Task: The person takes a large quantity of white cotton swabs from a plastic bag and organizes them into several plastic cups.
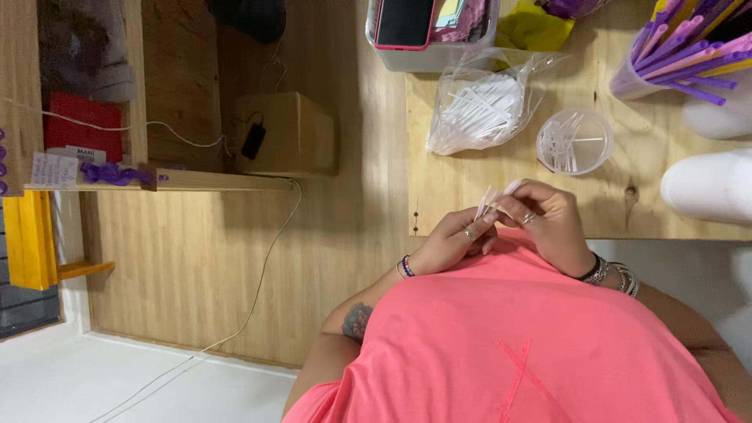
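Observation:
My left hand (453,241) and my right hand (548,223) meet at the front edge of the wooden table (470,196), just above my pink shirt. Together they pinch a small bundle of thin white sticks (489,201), whose tips poke out between the fingertips. Each hand wears a ring, and both wrists carry bracelets. A clear plastic bag of the same white sticks (478,110) lies further back on the table. Beside the bag stands a clear round cup (574,141) with a few sticks in it.
A cup of purple, pink and yellow straws (681,55) stands at the far right. Below it lie white rounded objects (709,188). A grey tray (427,55) holds a phone in a pink case (405,22). Left of the table are a cardboard box (286,133), a cable and wooden shelves.

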